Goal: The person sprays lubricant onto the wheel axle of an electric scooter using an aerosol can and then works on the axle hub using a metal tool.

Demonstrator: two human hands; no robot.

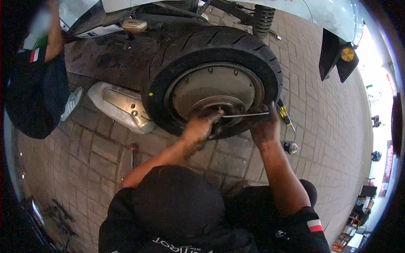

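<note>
A black tyre (213,40) surrounds a grey metal wheel hub (206,87) with bolts around its face. My left hand (199,128) is closed at the hub's centre, its thumb beside the near end of a slim metal rod-shaped tool (244,115). What lies under those fingers is hidden. The tool runs level to the right across the lower wheel. My right hand (266,128) is closed around its other end, with the thumb pointing up. Dark grime covers the fingers of both hands.
Left of the wheel lies a silver metal cover (114,105). A yellow-and-black screwdriver (285,117) and a small can (291,147) are at right. A red-tipped tool (133,154) lies lower left. A co-worker (36,92) is at far left. Vehicle bodywork and a spring shock (263,21) overhang.
</note>
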